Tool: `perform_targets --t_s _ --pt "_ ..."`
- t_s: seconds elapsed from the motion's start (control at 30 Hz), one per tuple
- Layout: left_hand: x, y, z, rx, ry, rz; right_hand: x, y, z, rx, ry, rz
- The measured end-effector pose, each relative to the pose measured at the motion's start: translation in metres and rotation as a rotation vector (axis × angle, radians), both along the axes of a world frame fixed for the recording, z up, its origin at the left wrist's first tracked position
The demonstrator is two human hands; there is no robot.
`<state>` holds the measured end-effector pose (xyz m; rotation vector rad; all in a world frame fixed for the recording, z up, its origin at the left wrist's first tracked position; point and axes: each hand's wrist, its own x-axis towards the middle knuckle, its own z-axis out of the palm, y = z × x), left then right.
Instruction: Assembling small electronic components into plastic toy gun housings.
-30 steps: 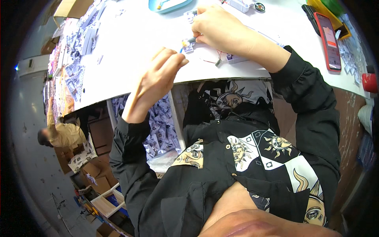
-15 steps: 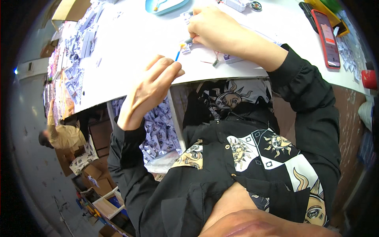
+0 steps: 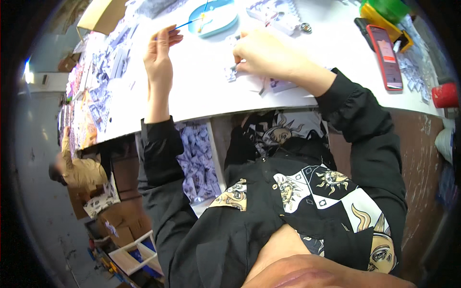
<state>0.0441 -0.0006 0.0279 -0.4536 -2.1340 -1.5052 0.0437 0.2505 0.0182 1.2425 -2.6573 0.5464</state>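
Observation:
My left hand [image 3: 161,55] is raised over the white table [image 3: 201,91] and pinches a thin blue stick [image 3: 186,24] whose tip reaches into a light blue oval dish [image 3: 218,21]. My right hand [image 3: 264,53] rests on the table to the right, fingers closed on a small purple-and-white printed piece [image 3: 230,73]. More small paper pieces [image 3: 281,85] lie under and beside that hand. Both forearms wear black sleeves.
A red phone [image 3: 385,56] lies at the right, with yellow and green items [image 3: 384,12] behind it and a red cylinder [image 3: 445,95] at the edge. Stacks of purple printed packets [image 3: 93,91] cover the table's left. A box of such packets [image 3: 197,161] sits below. Another person [image 3: 79,170] stands at left.
My left hand has lifted from the table's near edge and reached forward with the blue stick to the dish. My right hand stays on the small piece.

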Motion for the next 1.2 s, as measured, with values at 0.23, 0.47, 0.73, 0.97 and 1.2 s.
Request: perform_targets --t_s 0.23,0.47,0.73,0.97,1.2 --pt "-0.046 -0.021 -0.072 -0.293 -0.321 0.233 0.018 0.043 -0.005 -0.527 0.311 0.014" --pt "0.058 -0.023 -0.057 -0.119 -0.244 0.422 0.057 0.218 -0.044 -0.719 0.735 -0.777" --pt "0.088 -0.012 -0.088 -0.263 0.028 0.724 0.038 0.276 -0.079 -0.281 0.613 -0.886" --pt "0.091 -0.012 -0.091 -0.15 -0.012 0.668 0.037 0.28 -0.083 -0.262 0.609 -0.908" --pt "0.097 -0.015 -0.094 -0.157 -0.057 0.744 0.039 0.274 -0.087 -0.645 0.628 -0.863"
